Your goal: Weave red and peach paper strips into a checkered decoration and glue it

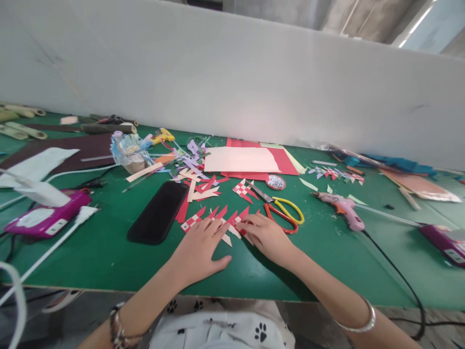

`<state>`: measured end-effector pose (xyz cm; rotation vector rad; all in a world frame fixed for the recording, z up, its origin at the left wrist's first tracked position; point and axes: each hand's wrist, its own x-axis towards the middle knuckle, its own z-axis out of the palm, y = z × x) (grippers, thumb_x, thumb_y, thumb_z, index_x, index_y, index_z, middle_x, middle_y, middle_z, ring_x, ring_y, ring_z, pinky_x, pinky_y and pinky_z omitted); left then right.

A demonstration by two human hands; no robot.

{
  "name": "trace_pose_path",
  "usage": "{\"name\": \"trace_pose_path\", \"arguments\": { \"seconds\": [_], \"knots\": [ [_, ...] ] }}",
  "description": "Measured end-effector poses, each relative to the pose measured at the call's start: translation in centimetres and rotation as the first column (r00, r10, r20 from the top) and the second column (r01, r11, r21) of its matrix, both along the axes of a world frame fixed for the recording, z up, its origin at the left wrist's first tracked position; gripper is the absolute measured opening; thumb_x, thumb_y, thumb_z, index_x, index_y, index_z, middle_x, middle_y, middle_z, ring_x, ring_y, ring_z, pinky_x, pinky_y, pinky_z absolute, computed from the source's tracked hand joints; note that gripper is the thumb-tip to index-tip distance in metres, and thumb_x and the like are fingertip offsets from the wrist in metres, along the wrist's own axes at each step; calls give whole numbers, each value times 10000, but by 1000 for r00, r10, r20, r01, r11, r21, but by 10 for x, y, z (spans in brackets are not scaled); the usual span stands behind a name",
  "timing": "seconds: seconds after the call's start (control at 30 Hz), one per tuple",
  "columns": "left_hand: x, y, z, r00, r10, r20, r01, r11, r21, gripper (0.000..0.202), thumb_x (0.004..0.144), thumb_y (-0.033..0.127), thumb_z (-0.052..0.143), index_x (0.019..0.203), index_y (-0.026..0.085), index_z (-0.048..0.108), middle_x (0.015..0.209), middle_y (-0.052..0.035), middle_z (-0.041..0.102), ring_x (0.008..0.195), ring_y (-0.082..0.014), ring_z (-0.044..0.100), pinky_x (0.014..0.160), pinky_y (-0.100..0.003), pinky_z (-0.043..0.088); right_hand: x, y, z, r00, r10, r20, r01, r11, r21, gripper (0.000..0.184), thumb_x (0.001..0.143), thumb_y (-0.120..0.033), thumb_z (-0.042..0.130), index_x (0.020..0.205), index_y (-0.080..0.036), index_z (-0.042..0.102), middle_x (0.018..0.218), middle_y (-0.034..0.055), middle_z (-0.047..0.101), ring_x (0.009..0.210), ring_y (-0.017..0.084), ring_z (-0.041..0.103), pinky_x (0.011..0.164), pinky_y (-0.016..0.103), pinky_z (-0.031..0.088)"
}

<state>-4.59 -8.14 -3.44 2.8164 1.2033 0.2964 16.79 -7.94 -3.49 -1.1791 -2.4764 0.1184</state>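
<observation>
Woven red-and-cream paper fish [234, 218] lie in a row on the green table. My left hand [203, 242] rests flat over the left part of the row, fingers stretched out and thumb apart, covering some of the pieces. With bent fingers, my right hand [267, 237] pinches the fish at the row's right end; its fingertips partly hide that fish. Just above sits another woven fish [242, 189], close to the blades of the scissors [279, 206], which have one yellow and one red handle. A black phone [159, 213] lies left of my hands.
Paper strips [203, 186] and red and cream sheets [243, 160] lie behind. At right are a pink glue gun [341, 206] with a cord and small woven pieces [336, 173]. A purple power strip [49, 213] with white cables stands at left. A grey partition [232, 72] borders the table.
</observation>
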Motion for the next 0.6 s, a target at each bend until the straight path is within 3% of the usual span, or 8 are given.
{"name": "trace_pose_path", "arguments": {
  "seconds": [0.43,0.6],
  "knots": [
    [-1,1,-5,1000,-3,10,3,999,36,609,752,447,514,1301,208,407,1148,-99,542,1065,-297,472,890,-448,374,-2,2,-1,997,-13,79,15,999,-29,302,858,-122,425,1070,-198,625,969,68,627,819,168,544,735,295,466],
    [-2,0,-8,999,-4,54,0,997,81,576,781,421,471,1312,216,379,1191,-97,530,1104,-284,469,919,-437,360,7,4,7,995,8,-100,-20,992,-128,369,861,-126,399,1193,-212,537,1064,64,618,906,159,574,791,298,476]
  ]
}}
